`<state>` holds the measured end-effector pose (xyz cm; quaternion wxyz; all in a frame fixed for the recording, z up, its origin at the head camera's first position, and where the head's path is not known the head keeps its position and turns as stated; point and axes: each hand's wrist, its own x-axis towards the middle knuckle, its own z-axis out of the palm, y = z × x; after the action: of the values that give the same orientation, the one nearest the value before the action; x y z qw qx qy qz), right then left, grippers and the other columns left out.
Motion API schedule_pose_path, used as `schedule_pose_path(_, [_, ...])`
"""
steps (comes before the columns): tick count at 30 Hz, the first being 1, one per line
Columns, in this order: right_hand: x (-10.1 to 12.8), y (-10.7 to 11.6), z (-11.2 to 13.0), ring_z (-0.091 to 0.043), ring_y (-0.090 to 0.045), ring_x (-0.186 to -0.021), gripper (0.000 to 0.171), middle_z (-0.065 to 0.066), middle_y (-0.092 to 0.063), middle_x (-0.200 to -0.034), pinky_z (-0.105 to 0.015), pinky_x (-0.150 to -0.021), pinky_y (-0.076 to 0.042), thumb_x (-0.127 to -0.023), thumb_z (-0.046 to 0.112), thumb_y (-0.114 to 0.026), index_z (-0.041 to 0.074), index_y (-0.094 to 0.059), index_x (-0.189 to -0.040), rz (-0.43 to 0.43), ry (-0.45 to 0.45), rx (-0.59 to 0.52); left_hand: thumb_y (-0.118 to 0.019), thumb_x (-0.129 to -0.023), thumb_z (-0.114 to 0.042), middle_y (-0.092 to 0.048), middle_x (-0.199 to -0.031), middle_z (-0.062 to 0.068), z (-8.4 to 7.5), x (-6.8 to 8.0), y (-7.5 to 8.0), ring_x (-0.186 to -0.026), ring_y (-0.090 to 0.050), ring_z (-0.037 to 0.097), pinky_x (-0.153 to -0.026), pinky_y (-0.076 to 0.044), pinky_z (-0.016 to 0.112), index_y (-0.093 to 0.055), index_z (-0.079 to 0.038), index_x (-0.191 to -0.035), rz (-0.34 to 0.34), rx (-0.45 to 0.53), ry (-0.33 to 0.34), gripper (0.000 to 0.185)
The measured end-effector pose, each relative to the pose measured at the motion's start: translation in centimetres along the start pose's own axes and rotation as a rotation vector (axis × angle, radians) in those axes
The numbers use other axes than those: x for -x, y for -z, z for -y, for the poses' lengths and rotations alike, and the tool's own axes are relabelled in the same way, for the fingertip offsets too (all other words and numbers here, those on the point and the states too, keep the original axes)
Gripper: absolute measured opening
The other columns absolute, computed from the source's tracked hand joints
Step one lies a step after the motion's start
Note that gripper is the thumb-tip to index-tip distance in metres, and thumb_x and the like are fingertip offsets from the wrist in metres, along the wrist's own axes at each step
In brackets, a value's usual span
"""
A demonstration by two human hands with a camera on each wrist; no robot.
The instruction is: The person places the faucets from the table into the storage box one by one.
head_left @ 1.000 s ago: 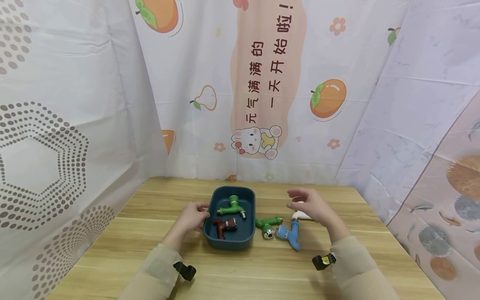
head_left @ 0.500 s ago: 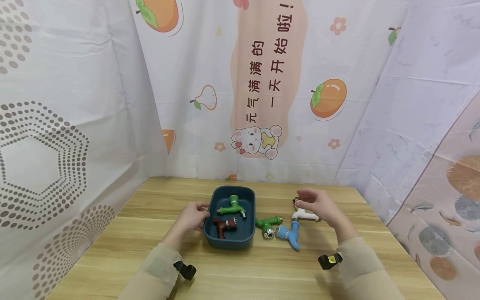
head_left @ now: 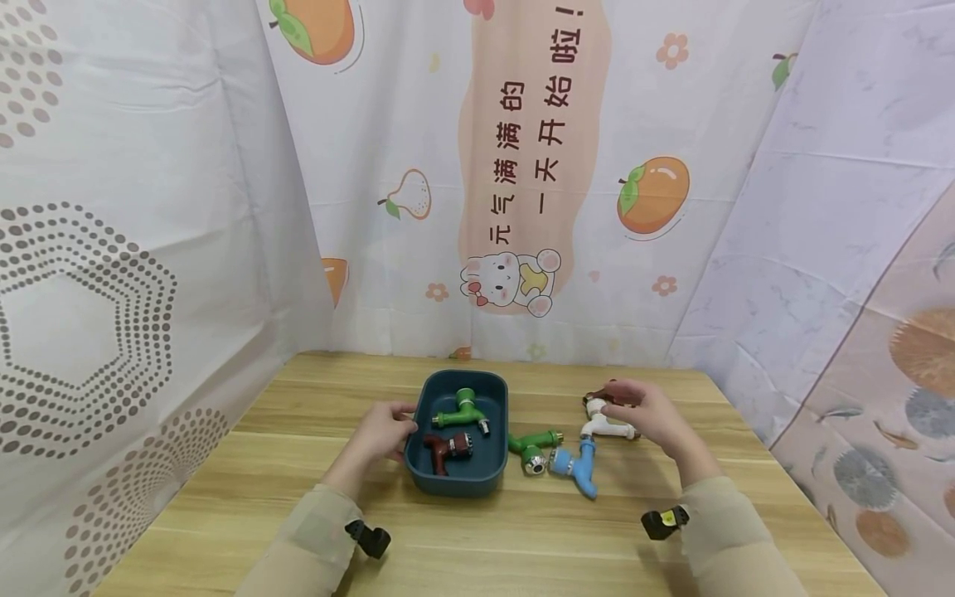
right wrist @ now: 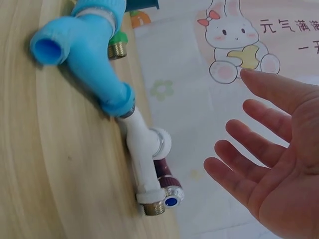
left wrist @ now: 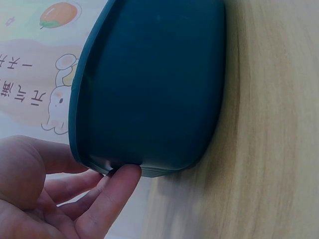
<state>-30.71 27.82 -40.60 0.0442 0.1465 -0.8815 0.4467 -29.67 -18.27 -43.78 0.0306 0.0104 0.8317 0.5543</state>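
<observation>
My left hand [head_left: 384,431] holds the left side of a dark teal plastic bin [head_left: 457,487], its fingers at the rim and end wall in the left wrist view. Inside lie a green faucet [head_left: 465,413] and a dark red faucet [head_left: 451,448]. My right hand [head_left: 651,414] hovers with spread, bent fingers and holds nothing. Close to it in the head view are a white faucet [head_left: 608,428] and a second dark red faucet [right wrist: 163,171], partly hidden behind the white one. A blue faucet [head_left: 579,467] and another green faucet [head_left: 533,453] lie between bin and right hand.
Everything stands on a wood-grain table [head_left: 448,547]. Printed curtains [head_left: 403,274] hang behind it and at both sides. A small black camera is strapped to each wrist.
My right hand has moved right and slightly lower, uncovering more of the white faucet and the dark red one behind it. The left hand and bin have stayed put.
</observation>
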Motion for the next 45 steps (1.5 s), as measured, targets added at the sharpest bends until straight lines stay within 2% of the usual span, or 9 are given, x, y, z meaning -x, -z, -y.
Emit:
schedule_pose_path(9, [0.1, 0.4, -1.4, -0.047, -0.049, -0.131, 0.060, -0.024, -0.056, -0.141, -0.057, -0.105, -0.044, -0.094, 0.033, -0.076, -0.001, -0.058, -0.140, -0.011, -0.075, -0.018, -0.061, -0.094, 0.001, -0.069, -0.113, 0.025, 0.0, 0.0, 0.0, -0.076, -0.071, 0.029, -0.053, -0.060, 0.041, -0.059, 0.005, -0.137, -0.004, 0.000, 0.001, 0.043])
schedule_pose_path(16, [0.1, 0.6, -2.3, -0.047, -0.054, -0.124, 0.053, -0.029, -0.058, -0.136, -0.047, -0.094, -0.052, -0.094, 0.019, -0.075, -0.006, -0.057, -0.138, -0.031, -0.075, -0.008, -0.060, -0.097, 0.000, -0.068, -0.114, 0.022, 0.0, 0.0, -0.1, -0.079, -0.070, 0.027, -0.054, -0.060, 0.041, -0.058, 0.004, -0.139, -0.005, -0.010, 0.016, 0.042])
schedule_pose_path(24, [0.2, 0.9, -3.4, -0.049, -0.054, -0.124, 0.055, -0.031, -0.055, -0.139, -0.052, -0.095, -0.053, -0.094, 0.017, -0.074, -0.009, -0.055, -0.139, -0.018, -0.091, 0.038, -0.058, -0.098, -0.001, -0.067, -0.115, 0.021, 0.1, -0.1, -0.1, -0.083, -0.068, 0.026, -0.056, -0.060, 0.041, -0.058, 0.003, -0.140, -0.007, 0.001, 0.031, 0.042])
schedule_pose_path(33, [0.1, 1.2, -4.4, -0.053, -0.055, -0.121, 0.053, -0.034, -0.054, -0.137, -0.055, -0.097, -0.052, -0.093, 0.013, -0.074, -0.013, -0.055, -0.135, 0.001, -0.106, 0.063, -0.058, -0.098, -0.001, -0.067, -0.115, 0.022, 0.0, -0.1, -0.1, -0.081, -0.069, 0.026, -0.056, -0.060, 0.041, -0.057, 0.003, -0.140, -0.008, 0.003, 0.029, 0.043])
schedule_pose_path(38, [0.0, 1.2, -4.9, -0.052, -0.057, -0.119, 0.050, -0.033, -0.055, -0.136, -0.056, -0.098, -0.051, -0.093, 0.011, -0.073, -0.013, -0.057, -0.133, 0.011, -0.126, 0.065, -0.059, -0.098, -0.001, -0.067, -0.114, 0.022, -0.1, 0.0, -0.1, -0.083, -0.069, 0.026, -0.056, -0.061, 0.041, -0.058, 0.003, -0.140, -0.003, 0.001, 0.026, 0.043])
schedule_pose_path(45, [-0.1, 1.0, -5.5, -0.052, -0.059, -0.117, 0.053, -0.036, -0.055, -0.135, -0.056, -0.099, -0.049, -0.092, 0.014, -0.076, -0.011, -0.057, -0.134, 0.024, -0.142, 0.104, -0.059, -0.096, 0.001, -0.068, -0.116, 0.022, 0.0, 0.0, -0.1, -0.082, -0.070, 0.026, -0.056, -0.061, 0.041, -0.058, 0.003, -0.140, -0.006, -0.007, 0.022, 0.043])
